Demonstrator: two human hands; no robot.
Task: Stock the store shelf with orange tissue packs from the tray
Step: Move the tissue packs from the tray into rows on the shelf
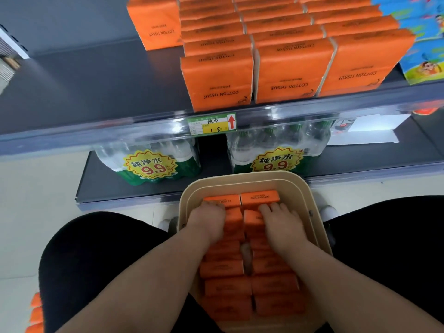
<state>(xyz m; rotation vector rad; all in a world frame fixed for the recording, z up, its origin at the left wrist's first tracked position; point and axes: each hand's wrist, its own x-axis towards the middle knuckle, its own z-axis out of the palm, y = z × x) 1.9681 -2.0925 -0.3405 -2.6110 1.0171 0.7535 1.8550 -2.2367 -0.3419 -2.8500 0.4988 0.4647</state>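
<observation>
A beige tray [242, 180] sits between my knees, filled with two rows of orange tissue packs [225, 287] standing on edge. My left hand [207, 221] reaches into the left row and grips a pack [234, 218] near the far end. My right hand [282, 222] does the same on a pack [251, 221] in the right row. Above, the dark shelf [96, 92] holds orange packs [290, 70] in three full rows, plus one shorter row [156, 25] further left and back.
The shelf's left part is bare. A price tag [212, 123] with a red arrow hangs on its front rail. Below it stand shrink-wrapped water bottle packs [151, 162] [276, 150]. Blue cartoon-printed packages [425, 58] flank the orange packs at right. More orange packs [36, 313] lie at bottom left.
</observation>
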